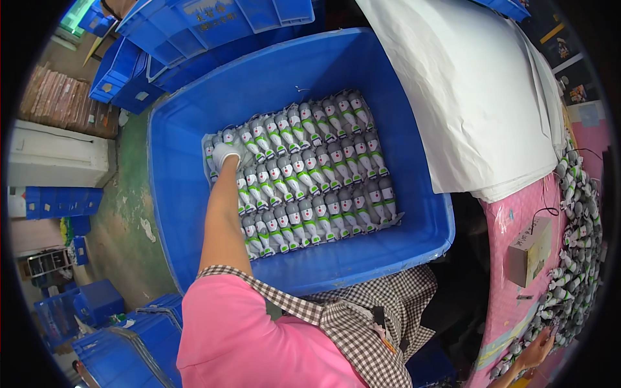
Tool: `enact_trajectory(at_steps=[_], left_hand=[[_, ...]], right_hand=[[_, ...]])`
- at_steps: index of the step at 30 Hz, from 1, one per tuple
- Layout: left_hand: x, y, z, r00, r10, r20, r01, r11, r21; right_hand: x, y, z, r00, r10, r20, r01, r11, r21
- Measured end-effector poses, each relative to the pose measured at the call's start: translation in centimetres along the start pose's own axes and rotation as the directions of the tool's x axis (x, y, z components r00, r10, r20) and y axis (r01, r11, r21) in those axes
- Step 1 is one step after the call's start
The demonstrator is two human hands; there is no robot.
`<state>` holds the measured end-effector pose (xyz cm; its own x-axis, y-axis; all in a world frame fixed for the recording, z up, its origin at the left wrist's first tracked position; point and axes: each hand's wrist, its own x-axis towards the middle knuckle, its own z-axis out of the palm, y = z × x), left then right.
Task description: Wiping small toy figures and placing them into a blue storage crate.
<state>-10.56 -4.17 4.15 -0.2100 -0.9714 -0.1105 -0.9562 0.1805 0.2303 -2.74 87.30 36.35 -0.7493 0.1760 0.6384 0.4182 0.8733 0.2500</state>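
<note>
The gloved left hand (pixel 226 154) reaches straight-armed to grey-white pieces (pixel 301 172); I cannot tell its grip.

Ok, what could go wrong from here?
The gloved left hand is at the left end of closely packed figures, so it might knock neighbours out of line. The white sheets appear to overlap the blue bin's right rim, so they could slip in.
</note>
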Motion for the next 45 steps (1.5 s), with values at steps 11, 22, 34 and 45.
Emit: enact_trajectory(at_steps=[11, 22, 34, 45], left_hand=[[-3.2, -0.9, 0.4, 0.887, 0.382, -0.259, -0.347, 0.922, 0.173], [-3.4, 0.4, 2.6, 0.949, 0.307, -0.072, -0.285, 0.933, 0.217], [-31.5, 14.0, -8.4, 0.293, 0.956, 0.029, -0.201, 0.091, -0.975], [-45.2, 21.9, -17.3, -0.208, 0.926, 0.315, 0.683, 0.368, -0.631]], right_hand=[[-1.9, 0.8, -0.5, 0.969, 0.197, 0.152, -0.206, 0.978, 0.043], [-1.2, -6.1, -1.7, 0.985, 0.1, 0.139, -0.117, 0.986, 0.117], [0.8, -13.6, -9.7, 0.876, -0.214, -0.433, 0.305, 0.94, 0.152], [-4.8, -32.2, -6.9, 0.995, -0.078, 0.057, -0.049, 0.099, 0.994]])
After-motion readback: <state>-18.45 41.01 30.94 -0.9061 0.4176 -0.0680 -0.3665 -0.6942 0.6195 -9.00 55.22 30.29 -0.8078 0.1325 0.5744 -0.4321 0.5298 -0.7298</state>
